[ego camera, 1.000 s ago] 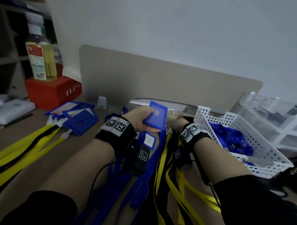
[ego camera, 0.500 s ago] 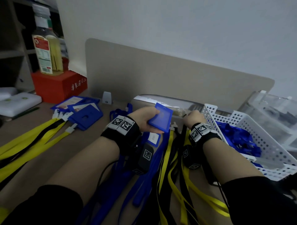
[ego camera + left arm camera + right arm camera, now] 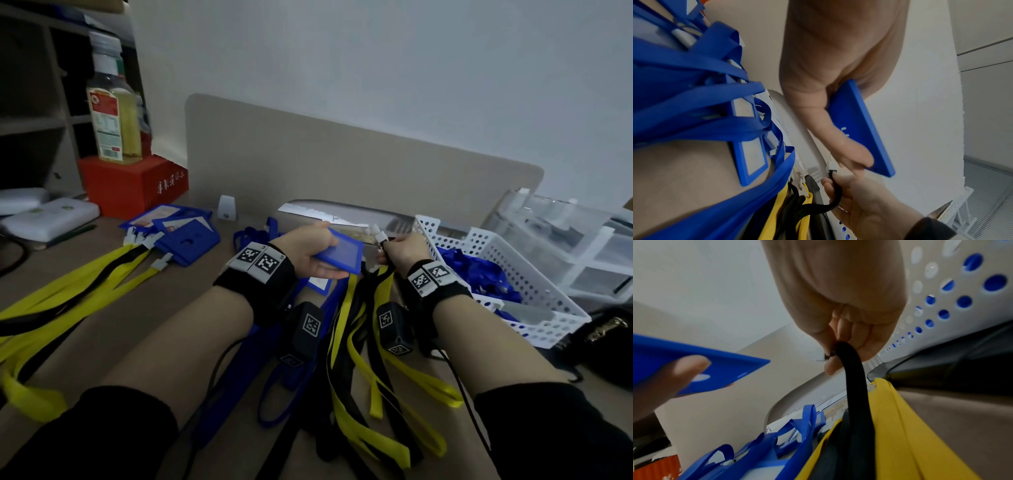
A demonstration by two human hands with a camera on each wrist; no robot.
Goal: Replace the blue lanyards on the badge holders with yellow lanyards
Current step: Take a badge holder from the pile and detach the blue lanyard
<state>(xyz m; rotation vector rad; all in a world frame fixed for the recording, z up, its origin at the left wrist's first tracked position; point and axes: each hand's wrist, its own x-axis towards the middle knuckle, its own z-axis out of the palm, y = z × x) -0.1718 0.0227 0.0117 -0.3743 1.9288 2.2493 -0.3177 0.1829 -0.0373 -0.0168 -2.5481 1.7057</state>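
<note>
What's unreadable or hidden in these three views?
- Head: right hand fingertips, hidden behind its own back.
- Left wrist: white clip mechanism, too small.
- Right wrist: clip mostly hidden by the fingers and black strap.
- Badge holder: slot end hidden; any card inside unreadable.
- White basket: contents partly hidden by its wall.

A solid blue badge holder point(image 3: 340, 255) hangs above a brown counter point(image 3: 144, 308) strewn with yellow-and-black lanyards point(image 3: 356, 346) and blue lanyards point(image 3: 239, 373). Black wristbands point(image 3: 257, 284) carry black-and-white square-patterned tags. A white perforated basket point(image 3: 534, 305) holds more blue straps. At the back, a red box point(image 3: 133, 185) bears white lettering beneath a bottle point(image 3: 114, 113) of yellow liquid with a red-and-white label.
</note>
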